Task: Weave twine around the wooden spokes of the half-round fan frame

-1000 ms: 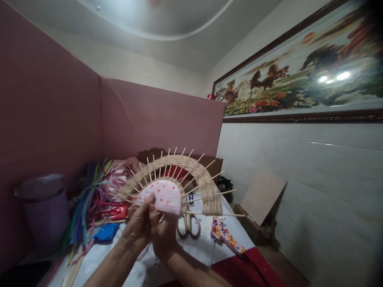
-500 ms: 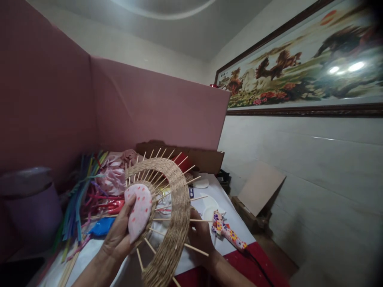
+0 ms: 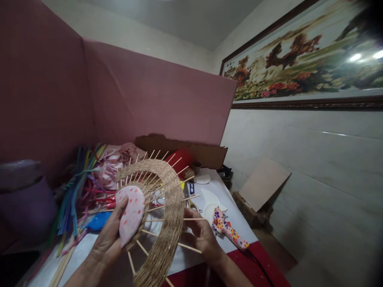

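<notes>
A half-round woven frame (image 3: 174, 199) of twisted straw-coloured cord on thin wooden sticks is held up over the table. At its inner side sits a pink pad (image 3: 133, 211) with red dots. My left hand (image 3: 104, 243) grips this pad, thumb on its face and the other fingers hidden behind. My right hand (image 3: 205, 237) is closed at the outer edge of the woven band, among the projecting stick ends; its fingertips are partly hidden behind the band. To its right lies a flower-patterned glue gun (image 3: 229, 231) with a black cord.
Scissors (image 3: 193, 205) and white cut-out pieces (image 3: 209, 199) lie behind my right hand. Coloured fuzzy stems (image 3: 70, 207), pink cloth (image 3: 112, 163) and a blue packet (image 3: 99, 221) crowd the left. Cardboard (image 3: 206, 155) stands along the back; a purple bin (image 3: 28, 211) is beside the table.
The view has turned slightly right and down. The woven frame has shifted a little left in view. My right hand has come out more from behind the band.
</notes>
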A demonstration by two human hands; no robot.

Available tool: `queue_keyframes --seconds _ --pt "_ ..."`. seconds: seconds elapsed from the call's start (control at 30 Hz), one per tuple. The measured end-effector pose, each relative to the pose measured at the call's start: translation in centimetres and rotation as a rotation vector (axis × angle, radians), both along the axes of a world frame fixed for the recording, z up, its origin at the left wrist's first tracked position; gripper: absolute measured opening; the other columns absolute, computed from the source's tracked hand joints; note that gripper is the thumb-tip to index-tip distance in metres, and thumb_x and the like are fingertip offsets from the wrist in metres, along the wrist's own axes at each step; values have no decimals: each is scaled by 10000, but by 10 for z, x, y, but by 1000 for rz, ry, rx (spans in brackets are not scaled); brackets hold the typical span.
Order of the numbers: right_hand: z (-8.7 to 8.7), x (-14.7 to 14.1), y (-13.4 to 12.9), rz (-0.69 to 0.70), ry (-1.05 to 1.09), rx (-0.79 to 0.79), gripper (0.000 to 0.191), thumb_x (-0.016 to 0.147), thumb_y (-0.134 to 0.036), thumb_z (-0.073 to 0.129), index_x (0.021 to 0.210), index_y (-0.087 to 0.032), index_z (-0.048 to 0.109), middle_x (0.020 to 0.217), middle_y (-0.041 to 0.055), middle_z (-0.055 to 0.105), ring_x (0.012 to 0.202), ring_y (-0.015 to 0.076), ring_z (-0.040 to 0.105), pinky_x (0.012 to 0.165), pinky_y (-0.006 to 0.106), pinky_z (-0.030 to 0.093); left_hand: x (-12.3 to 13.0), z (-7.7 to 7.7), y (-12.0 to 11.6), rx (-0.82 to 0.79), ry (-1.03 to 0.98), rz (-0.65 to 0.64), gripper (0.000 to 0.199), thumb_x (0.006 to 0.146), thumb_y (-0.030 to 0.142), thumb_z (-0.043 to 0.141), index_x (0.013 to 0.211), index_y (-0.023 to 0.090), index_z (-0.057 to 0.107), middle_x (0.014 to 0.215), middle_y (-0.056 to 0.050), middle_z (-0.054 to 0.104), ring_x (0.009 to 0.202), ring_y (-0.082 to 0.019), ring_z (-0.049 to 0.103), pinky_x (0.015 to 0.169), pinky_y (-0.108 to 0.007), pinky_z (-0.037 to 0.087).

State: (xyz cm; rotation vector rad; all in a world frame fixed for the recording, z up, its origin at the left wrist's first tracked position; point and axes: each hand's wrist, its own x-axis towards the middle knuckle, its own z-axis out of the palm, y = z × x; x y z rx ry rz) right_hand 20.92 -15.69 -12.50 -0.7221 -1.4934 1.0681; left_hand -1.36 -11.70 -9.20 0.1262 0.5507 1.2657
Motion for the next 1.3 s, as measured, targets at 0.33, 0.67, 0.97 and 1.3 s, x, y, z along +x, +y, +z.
queue_keyframes --seconds 0.33,0.67,0.97,1.3 --pt "6 -5 -4 -21 455 -148 218 736 -300 633 915 -199 559 640 -33 515 447 42 386 403 154 286 4 -7 1 30 124 -22 376 846 181 487 1209 86 472 749 -133 721 651 -247 687 669 -451 559" --pt "4 1 -9 -297 204 -57 127 708 -299 660 760 -184 668 522 -23 522 451 79 431 436 207 337 9 -4 0 -34 177 -39 366 828 203 504 1170 73 508 673 -129 713 650 -284 682 595 -434 569" --pt "1 9 -9 -199 189 -79 118 683 -285 655 725 -176 672 587 -5 575 504 99 487 499 222 361 8 -8 1 -22 179 -15 308 822 211 520 1106 95 552 677 -111 715 619 -257 684 602 -421 570" --pt "0 16 -12 -148 146 -79 125 669 -301 640 654 -177 640 539 -16 497 502 107 415 487 233 290 13 -2 -4 -7 202 -75 284 795 149 528 1061 59 573 686 -139 712 644 -282 682 627 -444 564"
